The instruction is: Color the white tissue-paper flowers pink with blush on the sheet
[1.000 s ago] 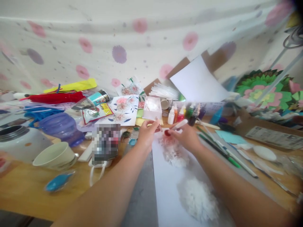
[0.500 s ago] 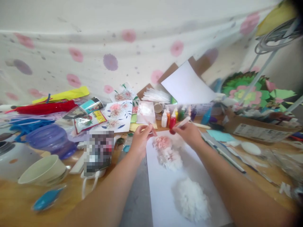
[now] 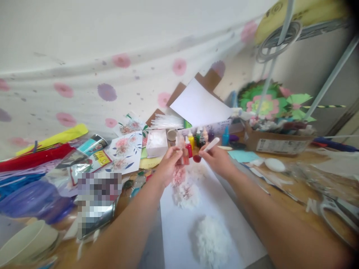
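My left hand is closed on a small, clear, pinkish-orange case, held upright. Its exact kind is blurred. In my right hand is a brush, gripped between thumb and fingers. Its white handle points up, and its dark red bristles point left toward the case, with a small gap between them. Below the hands, a pink-tinted fluffy flower lies on a white sheet. Two more fluffy flowers lie nearer: one white with pink touches, one plain white.
Behind my hands stand several small paint bottles, one red, and a white box. To the right are a cardboard box, scissors and a white oval. A pale bowl and purple container sit left.
The view has swung to the right. The case in my left hand has been raised and now shows its pinkish face. My right hand still holds the brush.
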`<state>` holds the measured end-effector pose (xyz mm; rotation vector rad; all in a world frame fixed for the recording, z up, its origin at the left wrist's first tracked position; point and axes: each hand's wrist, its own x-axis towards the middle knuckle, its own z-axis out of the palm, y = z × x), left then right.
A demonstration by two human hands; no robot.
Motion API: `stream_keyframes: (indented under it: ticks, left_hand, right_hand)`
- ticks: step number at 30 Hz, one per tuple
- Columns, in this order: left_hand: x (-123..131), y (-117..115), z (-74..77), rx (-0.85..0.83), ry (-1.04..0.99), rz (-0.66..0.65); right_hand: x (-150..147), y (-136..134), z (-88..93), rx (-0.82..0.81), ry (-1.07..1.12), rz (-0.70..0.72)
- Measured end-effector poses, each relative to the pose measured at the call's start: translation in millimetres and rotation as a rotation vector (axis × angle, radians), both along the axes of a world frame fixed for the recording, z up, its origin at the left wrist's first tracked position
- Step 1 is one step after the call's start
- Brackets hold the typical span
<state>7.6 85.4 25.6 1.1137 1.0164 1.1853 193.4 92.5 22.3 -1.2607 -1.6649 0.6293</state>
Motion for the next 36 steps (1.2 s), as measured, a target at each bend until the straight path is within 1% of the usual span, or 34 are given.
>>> stream_keyframes:
  ticks: [2,4,5,7,9,10,13,15,17,18,19,21,22,25,27,29,30,33,36]
  left_hand:
    - [10.0,7.8,-0.3,0.005,0.024,-0.012]
    - [17.7,14.7,-1.6,0.008,0.045,-0.039]
    - [20.5,17.6,-2.6,0.011,0.052,-0.052]
    - [24.0,21.8,-4.8,0.014,0.057,-0.068]
    - [25.2,24.3,-7.2,0.013,0.054,-0.075]
    - [25.1,24.9,-8.3,0.012,0.05,-0.08]
    - [24.0,25.8,-11.4,0.006,0.031,-0.094]
    - [23.0,26.3,-12.7,0.01,0.023,-0.091]
    - [21.8,26.9,-13.3,0.014,0.022,-0.087]
    - [21.1,27.1,-13.3,0.017,0.023,-0.089]
    - [20.5,27.3,-13.2,0.019,0.025,-0.093]
    - [19.4,27.5,-12.8,0.024,0.029,-0.103]
    - [18.9,27.4,-12.5,0.028,0.031,-0.107]
    - [18.3,26.7,-12.0,0.037,0.036,-0.111]
    - [18.2,26.1,-11.9,0.034,0.04,-0.117]
    - [17.7,26.1,-12.1,0.029,0.043,-0.127]
    - [17.1,26.3,-12.4,0.028,0.044,-0.131]
    - [14.2,27.6,-13.9,0.025,0.046,-0.139]
    - [11.0,29.0,-16.2,0.018,0.054,-0.174]
  right_hand:
    - [1.0,0.3,2.6,0.007,0.037,-0.065]
    - [2.7,1.9,1.6,0.035,0.05,-0.069]
    - [3.9,3.1,0.1,0.049,0.023,-0.058]
    - [7.1,5.7,-3.1,0.053,-0.097,-0.037]
    - [10.5,7.3,-4.7,0.042,-0.195,-0.043]
    - [11.9,7.5,-4.5,0.041,-0.193,-0.046]
    - [13.5,6.7,-2.4,0.066,-0.095,-0.01]
    - [13.0,6.3,-1.7,0.073,-0.167,0.019]
    - [12.0,6.4,-2.1,0.065,-0.26,0.001]
    - [11.5,6.5,-2.3,0.058,-0.246,-0.019]
    - [10.9,6.4,-2.6,0.053,-0.188,-0.033]
    - [9.6,5.6,-2.8,0.058,-0.059,-0.012]
    - [8.9,4.9,-2.7,0.067,-0.046,0.012]
    - [7.2,2.9,-2.2,0.073,-0.144,0.03]
    - [6.1,1.9,-1.9,0.059,-0.096,0.0]
    - [4.7,1.5,-2.4,0.056,-0.01,0.025]
    - [3.8,1.4,-3.0,0.056,-0.009,0.047]
    - [1.6,0.9,-4.7,0.024,-0.119,0.071]
    - [0.9,0.0,-4.4,0.006,-0.044,0.056]
